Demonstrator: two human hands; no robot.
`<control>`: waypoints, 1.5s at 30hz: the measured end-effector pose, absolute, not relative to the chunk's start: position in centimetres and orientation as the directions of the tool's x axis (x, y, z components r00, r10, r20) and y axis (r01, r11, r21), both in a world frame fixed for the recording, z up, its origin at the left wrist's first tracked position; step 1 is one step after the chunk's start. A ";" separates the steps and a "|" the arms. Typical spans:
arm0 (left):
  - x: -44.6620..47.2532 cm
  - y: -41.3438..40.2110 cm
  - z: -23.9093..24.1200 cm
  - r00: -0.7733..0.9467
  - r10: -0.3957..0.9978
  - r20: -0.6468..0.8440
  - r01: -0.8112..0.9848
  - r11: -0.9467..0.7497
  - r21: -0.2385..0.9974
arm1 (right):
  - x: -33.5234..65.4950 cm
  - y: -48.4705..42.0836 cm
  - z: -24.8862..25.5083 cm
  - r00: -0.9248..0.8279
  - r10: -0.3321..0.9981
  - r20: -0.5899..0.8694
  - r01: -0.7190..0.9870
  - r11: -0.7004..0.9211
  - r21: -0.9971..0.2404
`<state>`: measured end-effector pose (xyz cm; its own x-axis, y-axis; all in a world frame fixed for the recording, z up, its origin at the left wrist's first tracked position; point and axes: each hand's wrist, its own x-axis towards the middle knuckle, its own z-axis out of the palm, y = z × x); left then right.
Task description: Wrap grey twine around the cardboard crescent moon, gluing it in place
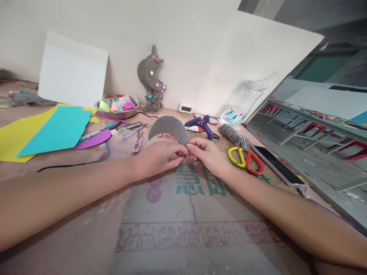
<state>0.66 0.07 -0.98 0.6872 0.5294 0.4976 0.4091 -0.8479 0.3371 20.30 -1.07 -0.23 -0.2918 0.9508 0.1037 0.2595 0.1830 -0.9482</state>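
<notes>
A crescent (pixel 169 126) wrapped in grey yarn is held up off the table in the middle of the head view. My left hand (pixel 160 154) pinches near its lower right tip, thumb and fingers pressed together. My right hand (pixel 208 154) grips the same tip from the other side, with its fingers closed on it. A bit of purple shows just under the fingertips. A thin grey yarn end (pixel 192 206) trails down over the printed plastic sheet (pixel 160 236) below. The exact contact of the fingertips is partly hidden.
Behind stand a glue gun (pixel 204 124), a yarn skein (pixel 229 133) and a clear bottle (pixel 243 103). Scissors (pixel 246 160) and a phone (pixel 278 164) lie right; thread snips (pixel 138 143), blue card (pixel 57 130) and a clay bowl (pixel 116 114) left. A decorated grey moon (pixel 151 76) hangs behind.
</notes>
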 end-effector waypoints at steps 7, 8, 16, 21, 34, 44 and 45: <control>0.7 0.2 -1.2 0.677 0.495 0.545 0.407 -0.868 0.283 | 20.2 -1.1 -0.2 -0.291 0.953 0.090 0.255 0.168 -0.952; 0.7 0.1 -1.2 0.678 0.498 0.541 0.405 -0.867 0.292 | 20.3 -1.1 -0.2 -0.289 0.953 0.087 0.255 0.165 -0.953; 0.5 -0.3 -0.6 0.625 0.606 0.492 0.411 -0.791 0.452 | 20.5 -0.9 -0.4 -0.255 0.960 0.112 0.187 0.163 -0.969; 0.7 0.3 -0.3 0.628 0.666 0.403 0.467 -0.736 0.490 | 20.5 -0.9 -0.4 -0.260 0.957 0.132 0.193 0.185 -0.964; 0.5 0.9 -0.1 0.260 0.898 0.356 0.403 -0.436 0.805 | 19.9 -1.3 -0.6 -0.370 0.920 0.129 0.332 0.261 -0.907; 0.6 0.7 0.4 0.237 0.928 0.287 0.391 -0.362 0.846 | 19.8 -1.3 -0.4 -0.344 0.920 0.188 0.396 0.324 -0.859; 0.6 0.7 0.3 0.244 0.926 0.290 0.388 -0.367 0.846 | 19.8 -1.3 -0.4 -0.338 0.923 0.186 0.398 0.318 -0.860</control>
